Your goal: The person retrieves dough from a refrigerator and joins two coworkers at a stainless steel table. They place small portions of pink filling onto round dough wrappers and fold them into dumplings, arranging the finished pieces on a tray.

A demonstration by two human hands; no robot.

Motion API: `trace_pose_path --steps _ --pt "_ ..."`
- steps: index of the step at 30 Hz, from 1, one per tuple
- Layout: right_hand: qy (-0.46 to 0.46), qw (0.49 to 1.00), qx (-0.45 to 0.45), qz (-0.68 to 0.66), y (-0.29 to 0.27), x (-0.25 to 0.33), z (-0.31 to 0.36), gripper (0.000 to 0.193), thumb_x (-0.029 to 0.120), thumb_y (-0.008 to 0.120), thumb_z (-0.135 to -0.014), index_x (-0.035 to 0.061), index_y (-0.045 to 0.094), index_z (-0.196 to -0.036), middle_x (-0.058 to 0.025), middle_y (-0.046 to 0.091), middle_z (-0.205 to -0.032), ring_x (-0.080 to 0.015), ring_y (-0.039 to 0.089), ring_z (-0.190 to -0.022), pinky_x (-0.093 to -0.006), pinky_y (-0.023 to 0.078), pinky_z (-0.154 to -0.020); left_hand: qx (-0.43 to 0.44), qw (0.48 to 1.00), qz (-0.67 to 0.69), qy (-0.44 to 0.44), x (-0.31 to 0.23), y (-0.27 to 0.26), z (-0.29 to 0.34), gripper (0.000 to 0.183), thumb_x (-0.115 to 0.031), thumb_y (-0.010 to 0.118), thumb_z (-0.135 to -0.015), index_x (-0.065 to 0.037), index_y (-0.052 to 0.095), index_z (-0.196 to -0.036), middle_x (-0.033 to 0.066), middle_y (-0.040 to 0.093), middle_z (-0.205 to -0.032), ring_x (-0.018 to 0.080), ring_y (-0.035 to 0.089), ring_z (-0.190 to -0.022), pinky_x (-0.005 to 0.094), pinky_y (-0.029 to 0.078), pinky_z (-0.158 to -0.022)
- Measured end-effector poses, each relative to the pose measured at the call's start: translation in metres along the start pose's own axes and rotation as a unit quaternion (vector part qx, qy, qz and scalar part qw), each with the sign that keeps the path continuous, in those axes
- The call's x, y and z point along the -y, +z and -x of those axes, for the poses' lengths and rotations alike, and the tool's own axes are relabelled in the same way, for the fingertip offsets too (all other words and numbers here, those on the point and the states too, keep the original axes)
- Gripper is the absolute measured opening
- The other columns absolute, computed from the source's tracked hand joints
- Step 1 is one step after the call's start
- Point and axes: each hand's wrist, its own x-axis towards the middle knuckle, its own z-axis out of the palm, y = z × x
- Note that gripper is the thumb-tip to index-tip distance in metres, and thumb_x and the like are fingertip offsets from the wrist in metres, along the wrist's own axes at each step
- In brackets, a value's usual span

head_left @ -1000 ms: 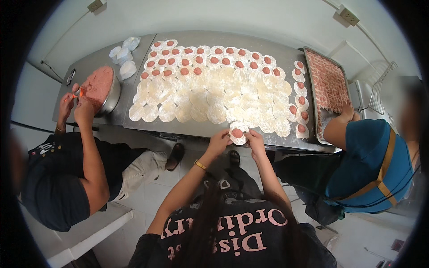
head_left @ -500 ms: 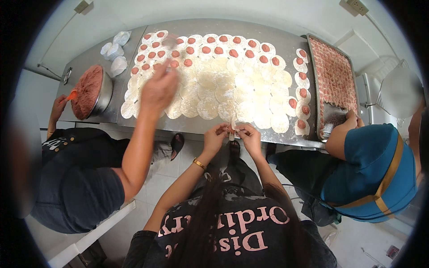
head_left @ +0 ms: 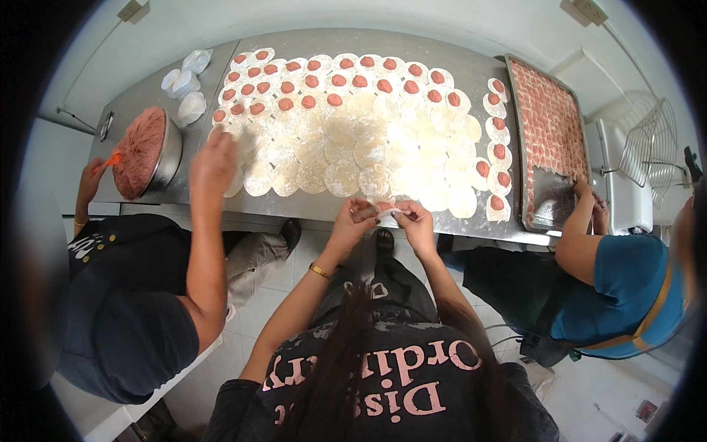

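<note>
At the near edge of the table, my left hand (head_left: 354, 222) and my right hand (head_left: 414, 223) are closed on one dumpling (head_left: 382, 208). Its pale wrapper is pinched at both sides between my fingertips, with pink filling showing in the middle. Beyond my hands lie overlapping rows of round floured wrappers (head_left: 342, 177). The far rows carry dabs of pink meat filling (head_left: 360, 81); the nearer ones are bare. To the right, a separate column of filled wrappers (head_left: 498, 125) runs toward me.
At left, a co-worker's hand (head_left: 213, 166) hovers over the wrappers; the other grips an orange-handled utensil (head_left: 114, 159) in a steel bowl of meat (head_left: 143, 155). White bundles (head_left: 193, 107) sit behind. At right, another co-worker's hands (head_left: 589, 202) are at a tray of dumplings (head_left: 524, 199).
My fingers have shifted on the dumpling, and its raised wrapper flap is now lower. The left co-worker's hand swung left and nearer, leaving one more dab of filling. The right co-worker's hands moved slightly.
</note>
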Motion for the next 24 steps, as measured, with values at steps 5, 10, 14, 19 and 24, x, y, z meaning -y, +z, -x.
trace_pose_path --steps 5,10,14,19,24 --pt "-0.024 0.996 0.024 0.085 -0.006 0.008 -0.007 0.029 -0.009 0.061 -0.077 0.0018 0.063 -0.104 -0.0012 0.063 -0.085 -0.0080 0.057 -0.080 -0.0205 0.046 -0.070 0.040 0.997 -0.062 -0.019 -0.011 -0.004 -0.002 0.021 0.000 0.065 -0.079 0.000 0.058 -0.099 0.0094 0.059 -0.109 0.0147 0.061 -0.090 0.0262 0.051 -0.076" --pt "-0.041 0.994 0.067 0.078 -0.003 0.022 -0.001 0.041 -0.012 0.063 -0.072 0.0014 0.059 -0.111 -0.0033 0.062 -0.094 -0.0104 0.059 -0.086 -0.0230 0.049 -0.078 0.013 0.935 -0.328 0.133 -0.003 0.001 -0.009 0.020 0.000 0.068 -0.075 0.001 0.059 -0.093 0.0096 0.061 -0.102 0.0169 0.065 -0.082 0.0274 0.053 -0.073" --pt "-0.089 0.985 0.057 0.139 0.000 0.021 -0.006 0.045 -0.011 0.063 -0.069 0.0018 0.059 -0.111 -0.0104 0.064 -0.098 -0.0189 0.063 -0.087 -0.0301 0.051 -0.078 0.036 0.939 -0.304 0.159 0.000 0.003 -0.008 0.023 -0.001 0.070 -0.073 0.000 0.057 -0.092 0.0101 0.063 -0.095 0.0193 0.065 -0.081 0.0284 0.053 -0.068" --pt "-0.135 0.955 0.038 0.259 -0.002 0.021 -0.009 0.043 -0.010 0.062 -0.066 0.0012 0.060 -0.107 -0.0167 0.062 -0.093 -0.0293 0.063 -0.082 -0.0348 0.051 -0.074 0.026 0.950 -0.296 0.099 -0.013 0.010 -0.008 0.025 -0.005 0.073 -0.071 -0.001 0.057 -0.091 0.0102 0.063 -0.084 0.0203 0.066 -0.079 0.0290 0.052 -0.066" --pt "-0.164 0.928 0.016 0.333 -0.003 0.022 -0.006 0.034 -0.008 0.062 -0.064 0.0005 0.063 -0.098 -0.0153 0.060 -0.087 -0.0312 0.061 -0.075 -0.0372 0.049 -0.069 0.054 0.917 -0.383 0.098 -0.016 0.015 -0.012 0.029 -0.010 0.073 -0.070 -0.003 0.059 -0.094 0.0112 0.064 -0.078 0.0217 0.066 -0.074 0.0312 0.051 -0.064"
